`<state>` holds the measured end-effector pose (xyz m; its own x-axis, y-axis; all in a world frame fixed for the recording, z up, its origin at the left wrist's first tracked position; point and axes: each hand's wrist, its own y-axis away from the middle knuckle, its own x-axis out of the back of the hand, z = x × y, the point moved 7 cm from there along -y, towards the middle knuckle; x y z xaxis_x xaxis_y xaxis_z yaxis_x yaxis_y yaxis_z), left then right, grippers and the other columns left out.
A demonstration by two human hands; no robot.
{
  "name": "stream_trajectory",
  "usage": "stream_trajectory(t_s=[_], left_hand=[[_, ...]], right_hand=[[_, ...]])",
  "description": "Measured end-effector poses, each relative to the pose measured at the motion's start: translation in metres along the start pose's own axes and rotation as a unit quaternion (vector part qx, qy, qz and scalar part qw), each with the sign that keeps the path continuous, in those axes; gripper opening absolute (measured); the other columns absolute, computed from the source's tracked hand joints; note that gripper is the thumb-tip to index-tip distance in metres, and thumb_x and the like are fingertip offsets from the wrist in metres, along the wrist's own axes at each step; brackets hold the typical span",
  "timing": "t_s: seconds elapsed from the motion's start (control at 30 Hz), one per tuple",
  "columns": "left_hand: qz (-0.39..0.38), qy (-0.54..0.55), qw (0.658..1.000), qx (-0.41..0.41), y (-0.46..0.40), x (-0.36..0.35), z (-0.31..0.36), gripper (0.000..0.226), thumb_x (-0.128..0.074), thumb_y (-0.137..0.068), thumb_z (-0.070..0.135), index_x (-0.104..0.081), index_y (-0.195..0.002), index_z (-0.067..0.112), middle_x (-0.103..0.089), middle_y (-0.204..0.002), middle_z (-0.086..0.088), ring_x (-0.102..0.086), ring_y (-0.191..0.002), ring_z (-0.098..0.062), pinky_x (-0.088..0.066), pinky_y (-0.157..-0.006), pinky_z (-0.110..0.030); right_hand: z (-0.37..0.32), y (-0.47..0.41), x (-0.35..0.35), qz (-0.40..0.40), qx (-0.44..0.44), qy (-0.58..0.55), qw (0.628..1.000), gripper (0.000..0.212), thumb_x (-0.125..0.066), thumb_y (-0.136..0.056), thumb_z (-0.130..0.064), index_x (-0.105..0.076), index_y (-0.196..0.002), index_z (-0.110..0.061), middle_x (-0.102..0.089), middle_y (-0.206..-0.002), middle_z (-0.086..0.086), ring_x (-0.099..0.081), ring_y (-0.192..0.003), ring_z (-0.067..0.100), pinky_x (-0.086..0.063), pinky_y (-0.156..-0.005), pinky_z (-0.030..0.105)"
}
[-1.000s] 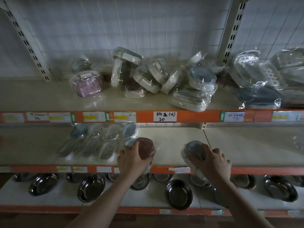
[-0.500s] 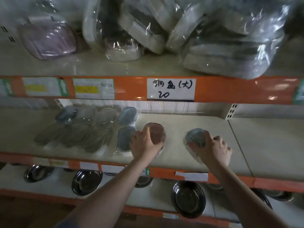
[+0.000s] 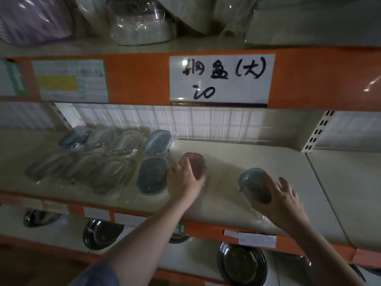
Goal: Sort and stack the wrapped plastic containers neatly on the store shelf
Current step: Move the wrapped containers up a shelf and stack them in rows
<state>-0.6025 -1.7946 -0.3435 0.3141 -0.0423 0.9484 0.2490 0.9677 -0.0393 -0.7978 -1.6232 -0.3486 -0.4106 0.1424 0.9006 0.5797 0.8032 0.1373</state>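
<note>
The view has closed in on the middle shelf (image 3: 237,153) since half a second ago, so the handwritten label (image 3: 221,78) on the orange rail above now fills much of the top. The left hand (image 3: 185,181) has carried the pinkish wrapped container (image 3: 195,163) a little further back and left; it now sits just beside the two blue-grey containers that end the laid-out rows, the nearer one (image 3: 152,175) close to the thumb, the farther one (image 3: 158,142) toward the back edge. The fingers curl over the pinkish container's near side, gripping it, and it appears to rest on the shelf.

The right hand (image 3: 280,200) grips the blue-grey wrapped container (image 3: 254,185), tilted on its edge near the front edge of the shelf, well apart from the pinkish one. It looks more upright than before, and the index finger is lifted off it.

The rows of clear-wrapped containers (image 3: 86,162) on the left part of the shelf lie as they did. Dark metal bowls (image 3: 242,265) stand on the shelf below.
</note>
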Motion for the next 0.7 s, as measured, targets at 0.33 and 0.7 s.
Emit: stream_trajectory(t_s=[0.33, 0.7], left_hand=[[0.001, -0.038, 0.999, -0.016, -0.040, -0.004, 0.001, 0.079, -0.045, -0.086, 0.066, -0.031, -0.144, 0.015, -0.042, -0.134, -0.018, -0.040, -0.124, -0.035, -0.035, -0.099, -0.040], [0.004, -0.037, 0.999, -0.033, -0.091, -0.005, -0.008, 0.082, -0.046, -0.084, 0.067, -0.030, -0.144, 0.013, -0.042, -0.135, -0.018, -0.041, -0.124, -0.035, -0.039, -0.095, -0.041]], right_hand=[[-0.026, -0.050, -0.008, 0.042, 0.009, 0.023, 0.999, 0.069, -0.058, -0.080, -0.056, -0.032, -0.142, -0.038, -0.043, -0.131, 0.009, -0.042, -0.117, 0.032, -0.041, -0.096, 0.040], [-0.073, -0.116, -0.016, 0.048, 0.004, 0.028, 0.998, 0.072, -0.049, -0.081, -0.065, -0.028, -0.144, -0.035, -0.040, -0.131, 0.013, -0.039, -0.119, 0.034, -0.036, -0.098, 0.039]])
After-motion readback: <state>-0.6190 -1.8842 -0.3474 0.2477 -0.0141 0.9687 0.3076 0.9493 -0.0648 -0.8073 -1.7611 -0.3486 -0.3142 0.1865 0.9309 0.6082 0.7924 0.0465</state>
